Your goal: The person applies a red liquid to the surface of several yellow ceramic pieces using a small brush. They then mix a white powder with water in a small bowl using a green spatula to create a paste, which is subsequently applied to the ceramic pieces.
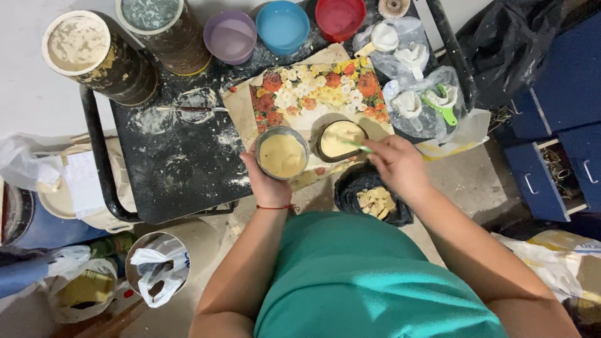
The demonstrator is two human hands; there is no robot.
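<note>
Two batter-filled tins (283, 153) in hand.

A cramped craft workshop; spattered black work table (181, 169), crusted paint tins (100, 56), coloured plastic cups (283, 26), blue drawer cabinet (563, 138).

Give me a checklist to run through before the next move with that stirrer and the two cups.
1. Left hand holding the metal cup of cream mix: ok.
2. Right hand grip on the green stirrer: ok.
3. Stirrer tip in the dark cup: ok.
4. Dark cup resting on the floral board: ok.
5. Metal cup level, no spill: ok.
6. Mix fully blended: cannot tell.
</note>
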